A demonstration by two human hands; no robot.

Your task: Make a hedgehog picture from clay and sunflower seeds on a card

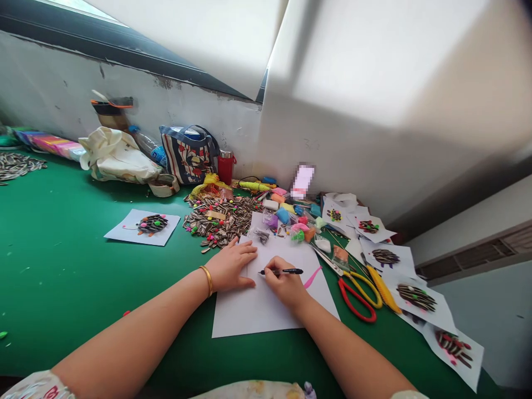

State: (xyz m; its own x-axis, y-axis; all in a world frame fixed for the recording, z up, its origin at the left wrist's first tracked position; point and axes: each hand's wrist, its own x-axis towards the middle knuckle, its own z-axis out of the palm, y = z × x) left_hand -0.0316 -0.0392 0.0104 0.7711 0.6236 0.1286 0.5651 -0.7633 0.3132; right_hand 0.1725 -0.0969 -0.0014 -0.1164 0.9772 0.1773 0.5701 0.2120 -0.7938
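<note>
At the lower middle of the frame we see the white sheet (266, 302) on the green table (62, 277). Our right hand (285, 285) is closed around a black pen (282, 271), tip on the sheet; our left hand (230, 266) lies flat, fingers spread, on its left edge. Farther up, a striped bag (189, 155) sits by the wall; we cannot see its contents.
</note>
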